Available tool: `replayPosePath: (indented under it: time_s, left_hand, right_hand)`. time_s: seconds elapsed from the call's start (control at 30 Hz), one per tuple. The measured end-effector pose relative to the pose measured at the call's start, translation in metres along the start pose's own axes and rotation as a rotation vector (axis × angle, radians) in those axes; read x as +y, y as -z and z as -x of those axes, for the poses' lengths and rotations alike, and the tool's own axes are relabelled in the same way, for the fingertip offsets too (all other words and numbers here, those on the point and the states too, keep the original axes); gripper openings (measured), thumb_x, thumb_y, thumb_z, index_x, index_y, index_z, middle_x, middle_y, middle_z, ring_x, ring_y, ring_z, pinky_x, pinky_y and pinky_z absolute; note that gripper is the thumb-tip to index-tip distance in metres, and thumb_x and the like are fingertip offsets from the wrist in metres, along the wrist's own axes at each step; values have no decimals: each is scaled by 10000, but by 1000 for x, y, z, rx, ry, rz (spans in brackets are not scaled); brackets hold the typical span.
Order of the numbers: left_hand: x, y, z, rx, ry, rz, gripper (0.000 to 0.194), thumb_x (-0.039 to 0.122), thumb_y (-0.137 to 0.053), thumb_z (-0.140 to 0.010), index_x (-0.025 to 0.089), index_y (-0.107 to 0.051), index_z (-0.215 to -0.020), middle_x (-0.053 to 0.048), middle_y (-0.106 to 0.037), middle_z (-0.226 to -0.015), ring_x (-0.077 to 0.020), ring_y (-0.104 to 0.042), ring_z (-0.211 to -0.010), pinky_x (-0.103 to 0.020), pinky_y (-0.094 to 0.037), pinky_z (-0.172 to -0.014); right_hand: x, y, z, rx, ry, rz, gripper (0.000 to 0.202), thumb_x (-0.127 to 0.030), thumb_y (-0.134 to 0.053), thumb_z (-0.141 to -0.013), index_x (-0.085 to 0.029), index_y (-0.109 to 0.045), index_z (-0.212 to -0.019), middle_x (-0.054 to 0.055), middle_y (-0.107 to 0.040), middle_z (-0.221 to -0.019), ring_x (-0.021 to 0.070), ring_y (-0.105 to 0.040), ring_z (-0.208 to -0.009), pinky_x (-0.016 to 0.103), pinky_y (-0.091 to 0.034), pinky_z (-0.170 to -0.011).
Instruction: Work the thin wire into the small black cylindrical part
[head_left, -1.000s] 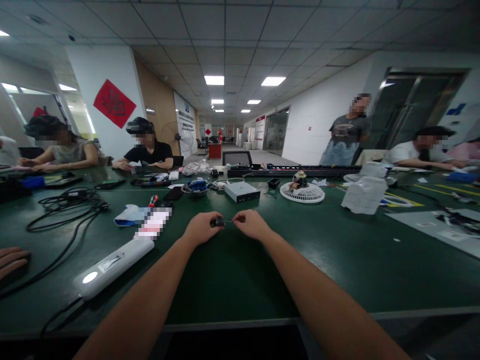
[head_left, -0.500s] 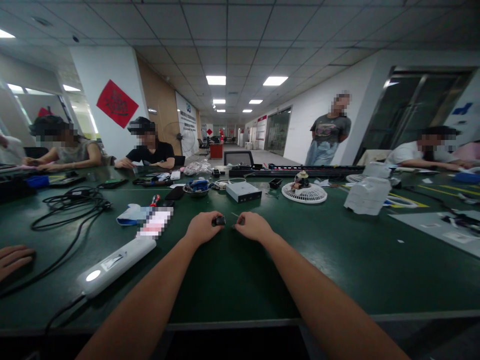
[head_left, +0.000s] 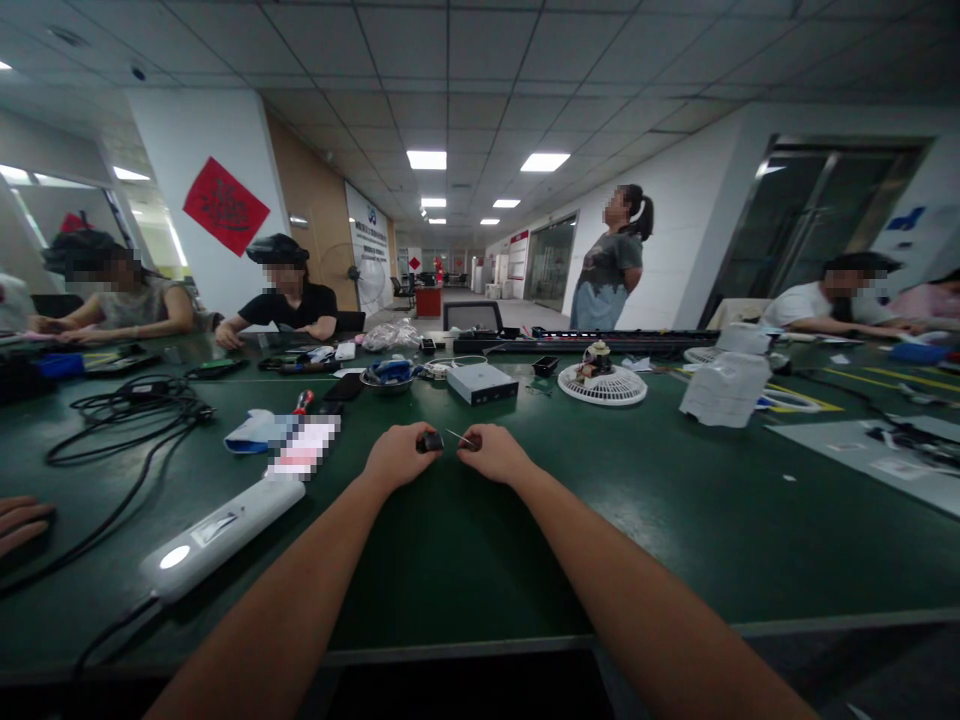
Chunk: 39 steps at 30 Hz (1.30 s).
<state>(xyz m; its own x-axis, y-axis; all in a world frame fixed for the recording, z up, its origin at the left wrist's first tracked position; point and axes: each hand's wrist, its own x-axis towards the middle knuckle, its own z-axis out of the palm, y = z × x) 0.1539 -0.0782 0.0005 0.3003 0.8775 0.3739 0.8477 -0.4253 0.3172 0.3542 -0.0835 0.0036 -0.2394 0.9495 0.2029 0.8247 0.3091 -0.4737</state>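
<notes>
Over the green table (head_left: 645, 560), my left hand (head_left: 396, 458) is closed around a small black block-like part (head_left: 430, 441); its exact kind is too small to tell. Just to the right, my right hand (head_left: 496, 456) pinches a thin pointed metal tool (head_left: 455, 437), whose tip points left toward the black part. A narrow gap lies between tool and part. My right fingers hide the rest of the tool. Beyond my hands sits a grey box-shaped drive (head_left: 480, 384).
On the left lie a white handheld device (head_left: 225, 540) with a cable, a blue-white cloth (head_left: 259, 432) and coiled black cable (head_left: 139, 410). A white fan grille (head_left: 604, 388) and a white plastic housing (head_left: 724, 385) stand right. Another person's hand (head_left: 22, 522) rests far left.
The metal tool now shows more plainly, its tip nearer the black part. My view has shifted slightly right. The standing person in the background has turned and moved left.
</notes>
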Motion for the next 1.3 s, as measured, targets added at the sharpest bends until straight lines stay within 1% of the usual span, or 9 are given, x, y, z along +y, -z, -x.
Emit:
replayPosePath:
  time_s: [0.17,0.4,0.47,0.6,0.67,0.8,0.93,1.13,1.3]
  left_hand:
    - [1,1,0,-21,-8,14,312,377,-668,-769,254,-685,-1055,-28,-728,-936,-198,-665,-854,-256,-474,-710]
    - [1,1,0,-10,-22,25,317,383,-668,-766,259,-682,-1057,-29,-729,-941,-209,-666,-865,-275,-484,-731]
    - [1,1,0,-11,-18,25,321,383,-670,-766,255,-683,-1060,-30,-729,-943,-206,-667,-867,-271,-487,-736]
    - [1,1,1,-15,-19,26,313,380,-672,-766,258,-686,-1054,-25,-730,-946,-203,-669,-872,-268,-489,-741]
    - [1,1,1,-16,-18,24,307,379,-672,-767,263,-686,-1050,-21,-732,-931,-204,-670,-868,-271,-489,-744]
    - [0,0,0,-23,-17,17,320,377,-683,-754,265,-686,-1054,-22,-730,-935,-204,-668,-866,-275,-485,-750]
    - [-1,0,0,-26,-17,13,325,388,-676,-757,266,-684,-1058,-26,-726,-957,-208,-665,-877,-277,-485,-744]
    - [-1,-1,0,-30,-29,15,316,384,-673,-762,270,-685,-1056,-25,-726,-956,-211,-665,-889,-282,-489,-756]
    - [0,0,0,-39,-21,12,304,376,-679,-757,268,-691,-1042,-25,-728,-949,-211,-668,-882,-282,-494,-748]
  right_hand:
    - [0,4,1,-8,40,-1,237,-308,-639,-821,-226,-698,-1034,21,-714,-982,160,-647,-876,244,-463,-756]
    - [0,13,3,-96,38,118,229,-229,-703,-754,-307,-738,-966,5,-726,-994,199,-654,-936,270,-468,-790]
    - [-1,15,4,-93,-16,152,193,-330,-729,-739,-262,-747,-920,55,-729,-952,235,-662,-914,305,-479,-781]
    - [-1,20,3,31,-235,225,595,-682,-571,-766,-125,-737,-896,218,-701,-960,335,-657,-925,404,-489,-775]
    - [1,24,3,60,-307,221,677,-731,-462,-802,-121,-732,-917,227,-699,-972,328,-660,-941,397,-489,-781]
    - [7,31,4,31,-297,192,525,-632,-491,-838,-166,-729,-880,167,-715,-948,301,-670,-918,366,-491,-754]
    - [11,32,4,48,-293,182,360,-493,-538,-857,-198,-708,-974,125,-712,-991,275,-669,-917,342,-488,-740]
    - [10,26,2,45,-250,170,277,-381,-547,-873,-207,-700,-1025,107,-701,-1043,249,-658,-932,316,-481,-750]
    - [8,22,2,7,-178,158,264,-397,-545,-884,-230,-719,-992,79,-708,-1017,219,-657,-909,294,-474,-750]
